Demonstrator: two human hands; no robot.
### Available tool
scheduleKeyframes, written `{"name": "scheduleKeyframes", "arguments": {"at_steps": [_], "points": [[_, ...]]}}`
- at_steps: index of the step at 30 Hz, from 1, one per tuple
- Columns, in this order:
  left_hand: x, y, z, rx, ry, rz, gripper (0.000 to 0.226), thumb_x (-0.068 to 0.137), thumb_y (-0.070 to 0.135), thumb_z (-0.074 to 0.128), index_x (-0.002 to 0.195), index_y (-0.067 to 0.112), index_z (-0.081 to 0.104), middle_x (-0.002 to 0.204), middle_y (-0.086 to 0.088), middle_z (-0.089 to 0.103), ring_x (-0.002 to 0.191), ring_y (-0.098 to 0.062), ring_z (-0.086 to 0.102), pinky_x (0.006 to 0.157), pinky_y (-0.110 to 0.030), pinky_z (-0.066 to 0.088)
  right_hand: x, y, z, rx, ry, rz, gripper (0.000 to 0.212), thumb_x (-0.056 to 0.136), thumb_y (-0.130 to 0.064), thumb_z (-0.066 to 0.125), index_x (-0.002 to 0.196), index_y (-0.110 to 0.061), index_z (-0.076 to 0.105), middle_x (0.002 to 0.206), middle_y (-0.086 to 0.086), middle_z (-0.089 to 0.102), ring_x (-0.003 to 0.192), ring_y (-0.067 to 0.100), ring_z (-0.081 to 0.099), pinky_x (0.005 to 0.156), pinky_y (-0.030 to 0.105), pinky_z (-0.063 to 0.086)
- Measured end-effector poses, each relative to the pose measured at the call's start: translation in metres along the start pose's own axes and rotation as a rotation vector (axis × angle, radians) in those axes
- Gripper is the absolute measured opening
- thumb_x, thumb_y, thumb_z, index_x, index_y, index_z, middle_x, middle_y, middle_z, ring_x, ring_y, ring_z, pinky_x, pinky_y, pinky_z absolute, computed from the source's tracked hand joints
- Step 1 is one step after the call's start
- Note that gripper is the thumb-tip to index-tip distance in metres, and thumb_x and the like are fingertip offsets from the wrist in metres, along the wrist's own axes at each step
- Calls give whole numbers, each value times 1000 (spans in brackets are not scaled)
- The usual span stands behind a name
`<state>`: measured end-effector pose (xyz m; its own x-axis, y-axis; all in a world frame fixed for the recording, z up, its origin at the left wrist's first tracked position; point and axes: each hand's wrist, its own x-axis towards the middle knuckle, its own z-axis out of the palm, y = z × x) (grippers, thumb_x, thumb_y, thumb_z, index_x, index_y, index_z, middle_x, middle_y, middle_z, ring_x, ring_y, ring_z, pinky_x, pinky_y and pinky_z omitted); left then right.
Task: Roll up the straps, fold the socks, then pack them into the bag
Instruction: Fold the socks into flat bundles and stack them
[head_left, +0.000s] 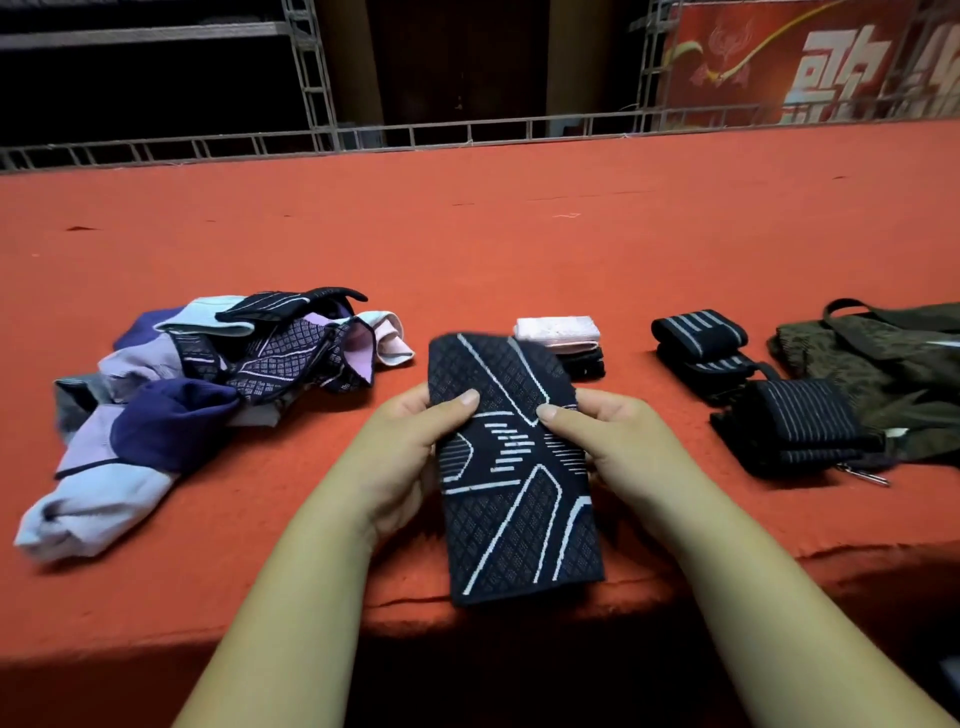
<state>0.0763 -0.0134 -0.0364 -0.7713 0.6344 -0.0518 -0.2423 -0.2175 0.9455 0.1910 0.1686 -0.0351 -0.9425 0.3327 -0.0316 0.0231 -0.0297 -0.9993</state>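
Both hands hold a dark navy knitted sleeve with white line patterns (519, 514) upright above the red surface's front edge. My left hand (410, 447) grips its left side, thumb on the front. My right hand (602, 441) grips its right side the same way. A loose pile of socks and a strap (208, 384), purple, pale blue, pink and black, lies at the left. Folded pink and black socks (563, 340) sit just behind the sleeve. Two rolled black striped straps (701, 343) (800, 426) lie to the right, beside a dark olive bag (883, 374).
The red carpeted surface (519, 244) stretches far back to a metal truss railing (467, 132). A red banner with white characters (831, 62) hangs at the back right. The surface's front edge (156, 629) runs just below the sleeve.
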Motion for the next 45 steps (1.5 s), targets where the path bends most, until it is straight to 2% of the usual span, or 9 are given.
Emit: {"name": "scheduleKeyframes", "arguments": {"at_steps": [2,5,9,14,18,27,33,39,45], "points": [[-4,0,-5,18,-12,-6,32,102,12,63,130,-3,66,127,-29,71,107,-36,71,95,-47,61,1,3,0,34,-4,-28,20,101,-24,70,116,-13,78,113,19,79,101,38,76,87,49,59],[-10,7,-12,-20,-47,35,27,102,6,60,127,-4,68,118,-25,75,98,-31,76,83,-40,65,2,-2,-2,107,-84,-84,21,101,-22,68,118,-14,78,114,19,78,93,31,72,86,46,56],[-1,-2,-35,209,63,36,23,96,5,72,118,1,73,116,-25,76,98,-34,76,88,-46,64,12,12,0,-39,-68,-33,16,103,-14,63,109,-9,77,78,8,70,56,16,55,50,26,46],[7,-16,-49,260,91,-37,15,97,4,71,112,-1,70,95,-13,76,80,-18,75,71,-29,63,26,30,-1,-248,-19,5,15,101,-12,62,97,-9,76,70,7,68,60,19,58,50,32,46],[13,-17,-57,219,23,-34,23,97,-2,67,120,-4,69,110,-20,70,97,-26,72,82,-32,64,31,31,-3,-209,3,-27,17,101,-14,62,105,-20,78,72,9,63,56,18,55,44,28,42],[12,-19,-62,116,9,-64,27,99,-2,62,123,5,71,119,-17,76,100,-26,74,85,-33,62,32,32,-5,-51,0,2,28,102,-8,60,113,-25,79,68,5,61,52,15,55,43,25,45],[11,-20,-64,60,-10,-52,30,95,-6,64,124,1,70,125,-21,73,111,-32,71,104,-45,58,31,32,-5,3,-11,22,28,101,-4,57,108,-20,79,61,-4,58,53,11,52,44,21,43],[10,-18,-66,91,34,-68,28,96,-9,57,100,10,76,95,-9,76,82,-15,70,75,-24,61,30,30,-5,-39,-22,29,46,97,3,46,104,-21,84,76,7,65,58,12,51,46,24,42],[9,-16,-61,69,77,-63,30,98,2,48,101,10,77,100,-13,74,87,-19,72,82,-29,63,29,29,-7,15,-52,18,37,94,-15,47,107,-13,82,71,1,66,61,14,51,48,27,38]]}}
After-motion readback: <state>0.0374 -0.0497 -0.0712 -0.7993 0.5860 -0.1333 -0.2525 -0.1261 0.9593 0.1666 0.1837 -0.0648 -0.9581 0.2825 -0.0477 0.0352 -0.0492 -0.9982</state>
